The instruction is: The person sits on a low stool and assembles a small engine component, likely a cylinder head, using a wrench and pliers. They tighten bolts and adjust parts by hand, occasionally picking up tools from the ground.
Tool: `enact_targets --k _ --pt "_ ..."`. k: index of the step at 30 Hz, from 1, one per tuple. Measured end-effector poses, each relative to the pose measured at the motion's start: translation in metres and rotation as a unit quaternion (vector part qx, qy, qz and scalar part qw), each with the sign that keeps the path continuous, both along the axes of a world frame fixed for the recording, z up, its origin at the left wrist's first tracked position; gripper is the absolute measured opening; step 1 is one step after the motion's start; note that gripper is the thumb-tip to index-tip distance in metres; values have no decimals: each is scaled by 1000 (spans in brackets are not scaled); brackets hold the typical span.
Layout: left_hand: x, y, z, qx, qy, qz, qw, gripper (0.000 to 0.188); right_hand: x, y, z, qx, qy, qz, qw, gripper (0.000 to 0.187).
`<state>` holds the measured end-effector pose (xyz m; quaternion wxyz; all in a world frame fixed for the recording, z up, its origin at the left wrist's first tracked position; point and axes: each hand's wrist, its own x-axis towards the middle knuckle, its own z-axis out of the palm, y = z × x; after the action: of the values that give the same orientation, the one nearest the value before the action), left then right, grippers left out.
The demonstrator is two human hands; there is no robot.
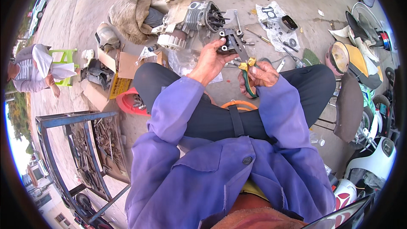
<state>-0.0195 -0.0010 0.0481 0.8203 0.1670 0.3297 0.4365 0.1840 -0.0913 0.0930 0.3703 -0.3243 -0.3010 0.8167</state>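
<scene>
Left hand (208, 60) is gripping a dark metal part (229, 41) by its side; right hand (263, 75) is holding green-handled pliers (246, 79), their nose overlapping it. The part, probably rigid, weighty and perhaps oily, is likely favouring an outer-edge hold. Beyond, an engine (194, 18) is lying nearby.

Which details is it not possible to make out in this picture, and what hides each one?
All in the head view:
Black-and-silver metal engine part: its underside is covered by the left hand.
Pliers with green-and-yellow handles: the right hand covers part of the grips.
Red plastic container: right side hidden by the left leg in dark trousers.
Loose brownish metal pieces inside the blue metal frame: too small to identify.
</scene>
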Motion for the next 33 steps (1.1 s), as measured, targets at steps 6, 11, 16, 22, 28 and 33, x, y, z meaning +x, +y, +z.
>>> enact_targets --k 6,11,16,22,28,33 --pt "8 1 -8 -87 -112 16 990 39 -10 2 -13 58 -37 73 995 42" --pt "8 3 -4 -104 -215 36 970 43 -19 2 -30 35 -11 93 995 38" --pt "4 0 13 -101 -215 36 971 44 -21 8 -29 36 18 141 989 36" --pt "-8 8 5 -60 -217 42 973 34 -7 -6 -22 148 -7 39 988 36" --pt "-37 14 10 -24 -230 116 966 43 15 43 -35 98 -195 -365 905 34" --pt "-29 13 19 9 -210 66 975 44 103 131 -198 54 -607 -348 712 40"
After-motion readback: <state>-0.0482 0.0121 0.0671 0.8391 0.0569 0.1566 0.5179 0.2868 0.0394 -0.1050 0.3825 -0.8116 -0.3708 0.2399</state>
